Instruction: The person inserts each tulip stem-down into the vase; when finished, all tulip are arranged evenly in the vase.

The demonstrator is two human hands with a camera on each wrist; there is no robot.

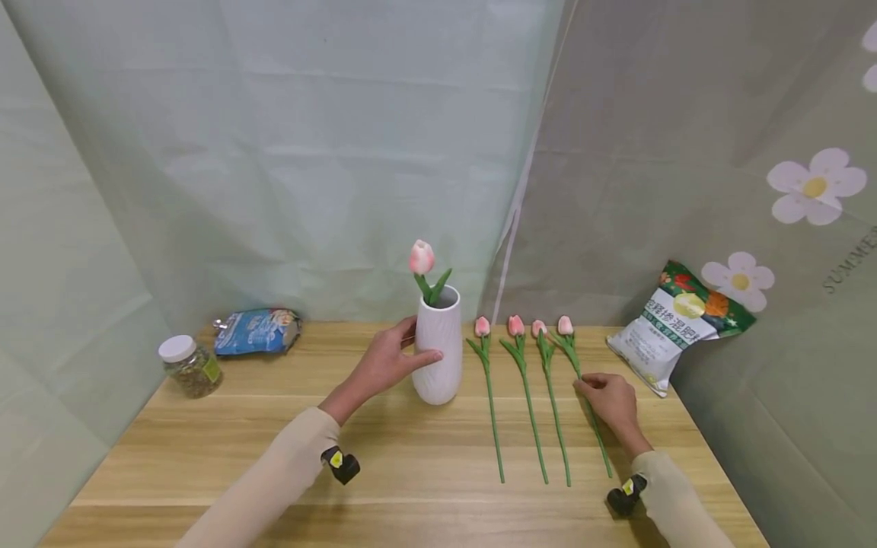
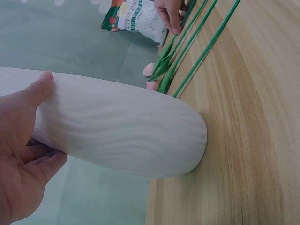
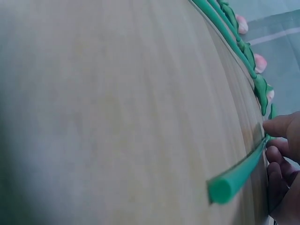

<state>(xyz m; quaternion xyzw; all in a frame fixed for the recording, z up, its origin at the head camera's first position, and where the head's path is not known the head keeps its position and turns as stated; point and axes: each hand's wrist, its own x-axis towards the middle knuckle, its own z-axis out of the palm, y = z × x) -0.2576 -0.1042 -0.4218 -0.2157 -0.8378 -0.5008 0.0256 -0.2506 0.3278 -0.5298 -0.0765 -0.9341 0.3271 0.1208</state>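
Observation:
A white ribbed vase (image 1: 438, 354) stands upright on the table with one pink tulip (image 1: 422, 259) in it. My left hand (image 1: 390, 358) holds the vase from its left side, the thumb across the front and the fingers behind; the left wrist view shows this hand (image 2: 23, 145) around the vase (image 2: 126, 122). To the right of the vase, several pink tulips lie side by side. My right hand (image 1: 612, 399) pinches the green stem of the rightmost tulip (image 1: 565, 326). Seen from the right wrist, thumb and fingers (image 3: 281, 124) meet on that stem (image 3: 239, 176), whose cut end points toward the camera.
At the back left are a blue bag (image 1: 253, 332) and a clear jar (image 1: 194, 373) with a white lid. A white and green bag (image 1: 674, 323) leans at the right edge against the fabric backdrop (image 1: 308, 152). Beneath everything is a wooden table (image 1: 411, 472).

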